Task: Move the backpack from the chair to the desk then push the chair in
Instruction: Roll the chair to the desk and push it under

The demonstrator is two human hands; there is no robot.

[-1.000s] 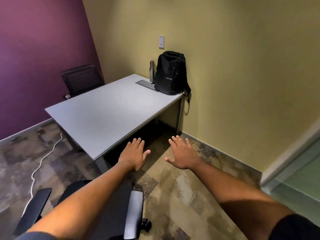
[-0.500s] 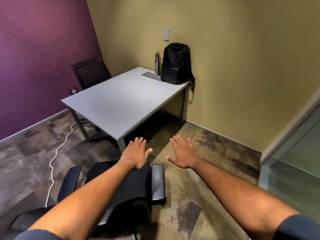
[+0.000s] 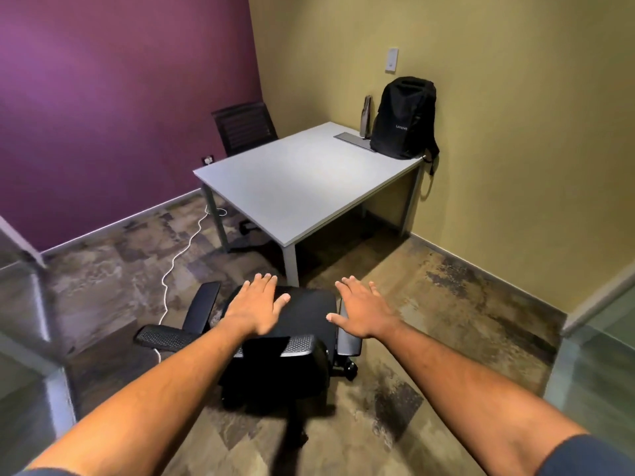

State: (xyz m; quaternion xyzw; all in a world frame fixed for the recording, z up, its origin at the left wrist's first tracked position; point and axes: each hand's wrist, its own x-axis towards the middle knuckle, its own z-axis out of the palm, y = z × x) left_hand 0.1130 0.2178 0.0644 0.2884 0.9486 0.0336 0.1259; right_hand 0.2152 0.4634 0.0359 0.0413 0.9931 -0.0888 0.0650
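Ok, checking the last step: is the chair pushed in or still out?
Out. The chair stands on the carpet short of the desk, its seat not under the top.

A second black chair stands against the purple wall; a white cable trails over the patterned carpet from a wall socket; a light switch sits on the yellow wall; glass panels flank both edges.
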